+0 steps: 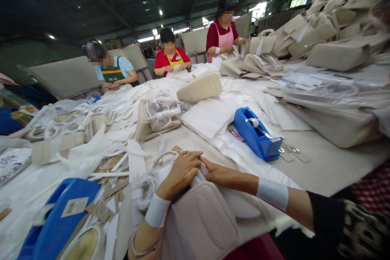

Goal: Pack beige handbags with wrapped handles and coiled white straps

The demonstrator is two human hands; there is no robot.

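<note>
A beige bag (204, 219) lies at the table's near edge, its flat face with an oval seam turned up. My left hand (184, 168) rests over the bag's far end, fingers bent and pointing right. From the right, my right hand (213, 170) reaches in, and its fingertips meet those of my left hand above white wrapping. What the fingers pinch, if anything, is hidden. White bands circle both wrists. Left of my left hand lies a wrapped coiled strap (144, 191). A blue tape dispenser (257, 134) stands beyond my right hand.
Another blue tape dispenser (61, 219) and a tape roll (83, 243) are at the near left. Beige bags (199, 87) and white foam sheets (210, 115) cover much of the table. More bags (338, 55) are heaped at right. Three people work across the table.
</note>
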